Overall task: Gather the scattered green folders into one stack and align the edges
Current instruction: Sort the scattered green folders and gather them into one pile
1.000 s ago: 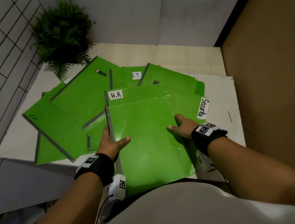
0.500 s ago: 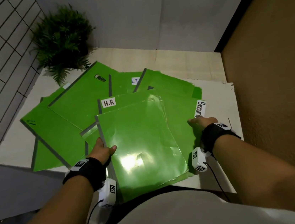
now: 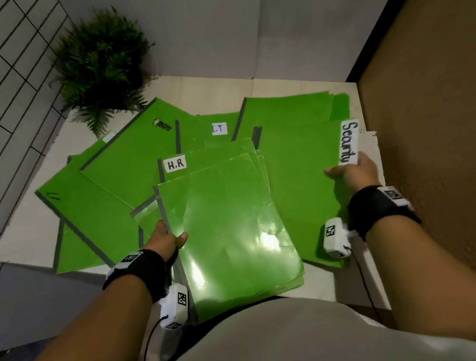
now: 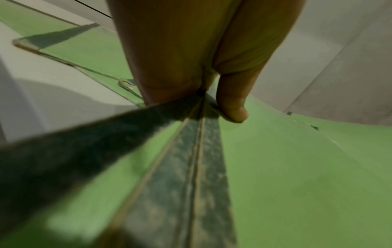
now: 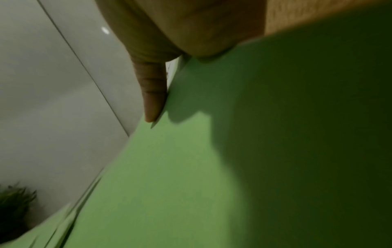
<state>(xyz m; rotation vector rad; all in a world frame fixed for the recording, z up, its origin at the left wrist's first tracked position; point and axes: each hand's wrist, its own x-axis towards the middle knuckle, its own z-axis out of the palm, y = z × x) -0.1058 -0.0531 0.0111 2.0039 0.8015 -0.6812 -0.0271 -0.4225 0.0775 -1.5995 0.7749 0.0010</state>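
Several green folders lie fanned over the white table [image 3: 21, 234]. My left hand [image 3: 167, 238] grips the grey spine edge of a small glossy stack [image 3: 224, 227], thumb on top; the left wrist view shows that thumb [image 4: 231, 107] on the stack [image 4: 297, 176]. Under the top folder lies the "H.R" folder [image 3: 210, 156]. My right hand [image 3: 352, 170] pinches the right edge of the "Security" folder [image 3: 299, 178] just below its white label, thumb on top; the right wrist view shows the thumb [image 5: 153, 94] on this folder [image 5: 169, 176]. Other folders, "I.T" [image 3: 209, 127] among them, lie behind and left.
A potted fern [image 3: 102, 65] stands at the table's far left corner. A brown wall [image 3: 440, 125] runs close along the right edge. A grey wall stands behind the table, and a tiled wall is on the left. My torso is against the near edge.
My right hand left the glossy stack, moved right and took hold of the "Security" folder's edge. The left hand kept its grip on the stack's spine.
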